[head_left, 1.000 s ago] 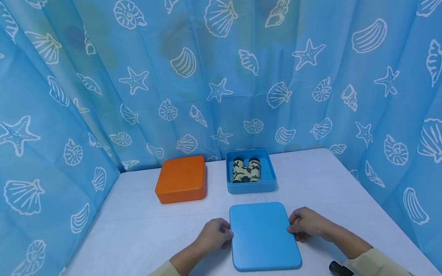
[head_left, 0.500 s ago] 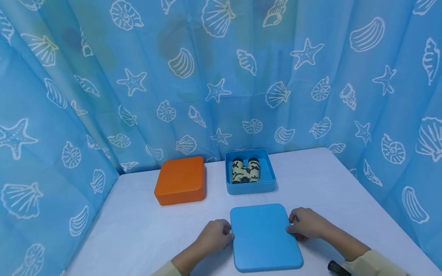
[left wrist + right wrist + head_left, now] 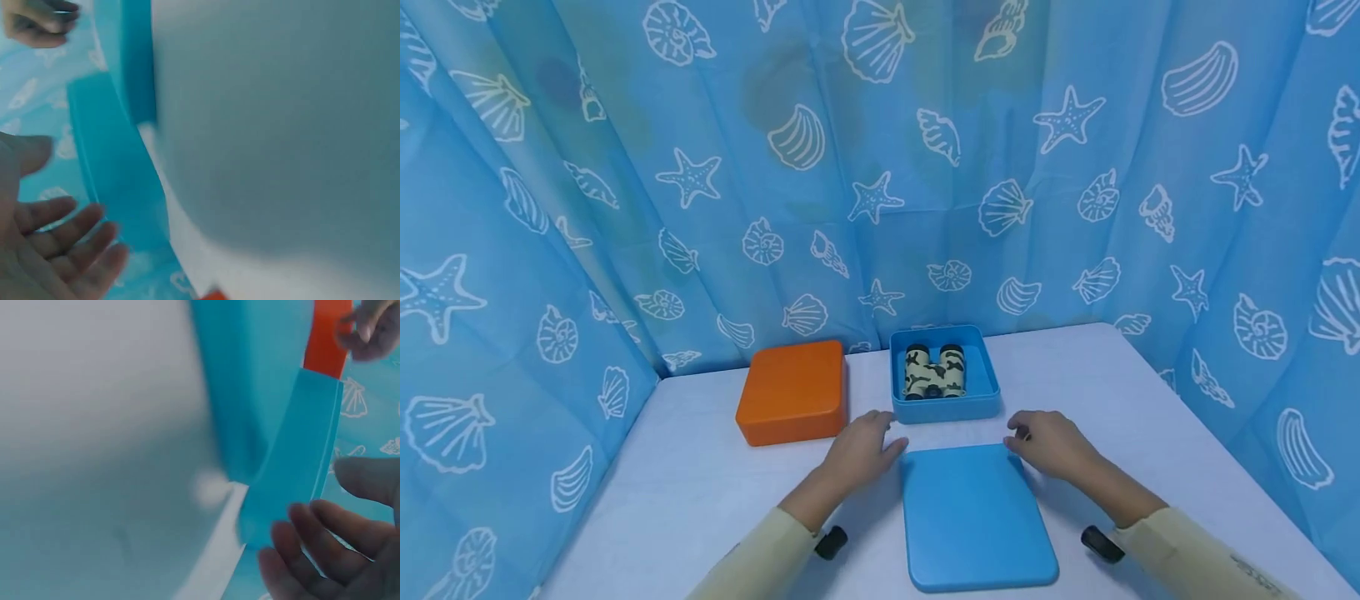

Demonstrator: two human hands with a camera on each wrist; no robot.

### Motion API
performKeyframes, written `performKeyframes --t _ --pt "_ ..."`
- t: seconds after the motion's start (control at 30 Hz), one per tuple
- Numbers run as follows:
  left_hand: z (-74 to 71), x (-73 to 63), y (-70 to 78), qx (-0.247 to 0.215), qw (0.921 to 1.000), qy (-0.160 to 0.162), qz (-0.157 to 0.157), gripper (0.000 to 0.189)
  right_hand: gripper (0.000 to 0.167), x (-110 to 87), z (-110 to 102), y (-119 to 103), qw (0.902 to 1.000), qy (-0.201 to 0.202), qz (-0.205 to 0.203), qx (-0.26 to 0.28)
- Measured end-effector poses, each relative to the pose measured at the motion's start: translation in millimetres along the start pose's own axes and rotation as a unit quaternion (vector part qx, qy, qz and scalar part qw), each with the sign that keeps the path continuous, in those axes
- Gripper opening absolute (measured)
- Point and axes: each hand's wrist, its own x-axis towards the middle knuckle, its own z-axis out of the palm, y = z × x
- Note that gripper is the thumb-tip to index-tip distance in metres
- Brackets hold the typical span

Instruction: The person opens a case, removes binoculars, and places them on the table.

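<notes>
A blue square lid (image 3: pixel 977 521) lies flat on the white table, close to the person. Behind it stands an open blue box (image 3: pixel 951 408) with camouflage-patterned binoculars (image 3: pixel 934 372) inside. The left hand (image 3: pixel 861 450) is over the table off the lid's far left corner, fingers spread and pointing toward the box. Off the lid's far right corner is the right hand (image 3: pixel 1051 442), its fingers relaxed and bent a little. Both wrist views show the palms with nothing in them, facing the blue box wall (image 3: pixel 119 162).
An orange box (image 3: pixel 793 392) sits at the back left of the white table (image 3: pixel 700 483). A blue curtain (image 3: pixel 820 208) with white seashell prints surrounds the table at the back and sides. Dark wrist cameras (image 3: pixel 831 542) hang under both sleeves.
Both hands have left the sides of the blue lid and moved forward toward the blue box. The lid, the boxes and the binoculars stay where they were.
</notes>
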Motion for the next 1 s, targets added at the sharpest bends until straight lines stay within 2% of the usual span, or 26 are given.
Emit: performKeyframes --t 0.1,0.2,0.3,0.43,0.53,0.67,0.83,1.0 --pt "-1.7 24.0 -5.9 0.073 0.9958 0.031 0.046 0.064 0.032 16.9 -1.2 -8.7 0.9987 0.040 -0.026 0.015" --pt "-1.5 47.5 -11.5 0.131 0.9881 0.035 0.073 0.077 0.034 35.4 -1.4 -19.7 0.9962 0.068 -0.050 0.018" --pt "0.0 68.5 -17.1 0.163 0.9834 0.023 0.077 0.090 0.039 57.0 1.3 -31.4 0.9952 0.068 -0.070 -0.002" --pt "2.9 87.7 -24.2 0.173 0.9826 -0.008 0.068 0.104 0.050 86.6 7.4 -41.7 0.9952 0.044 -0.080 -0.034" --pt "4.8 95.2 -27.5 0.171 0.9831 -0.025 0.062 0.111 0.059 104.6 11.0 -46.8 0.9969 0.018 -0.064 -0.041" --pt "7.1 99.2 -28.1 0.147 0.9874 -0.039 0.044 0.117 0.074 121.0 14.8 -52.2 0.9972 -0.014 -0.053 -0.051" --pt "10.2 99.2 -22.3 0.113 0.9923 -0.050 0.008 0.125 0.091 131.4 18.6 -57.6 0.9965 -0.039 -0.044 -0.060" --pt "12.5 99.2 -14.7 0.110 0.9927 -0.049 -0.012 0.125 0.093 136.0 21.1 -64.4 0.9961 -0.068 -0.019 -0.053"
